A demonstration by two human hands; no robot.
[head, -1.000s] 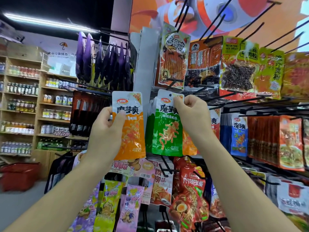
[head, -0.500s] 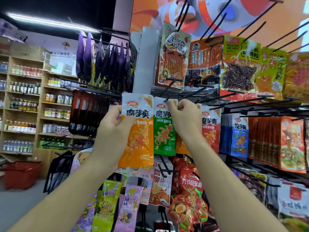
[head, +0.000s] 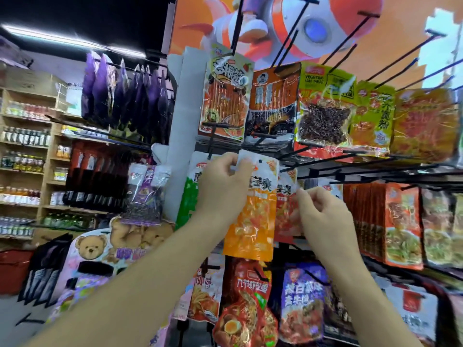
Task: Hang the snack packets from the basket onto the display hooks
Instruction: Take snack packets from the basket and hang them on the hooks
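The orange snack packet (head: 251, 221) hangs upright in front of the display rack, its long axis running top to bottom with a slight lean. Its white header, with a small punched hole, sits at the level of the middle row of hooks. The left hand (head: 220, 189) grips it at that header, with the fingers (head: 231, 159) curled round the top left corner, so this hand already carries the packet and is the nearer one. Just right of the header the tip of a black hook (head: 288, 168) points out toward the person; the hole lies slightly left of and above that tip. Threading it therefore probably calls for a short shift right and then a push back along the rod. The right hand (head: 323, 214) is lower and to the right. Its curled fingers appear to pinch the top edge of a red packet (head: 288, 211) already hanging behind the orange one, though blur makes that contact uncertain. A green packet (head: 186, 199) hangs behind the left wrist.
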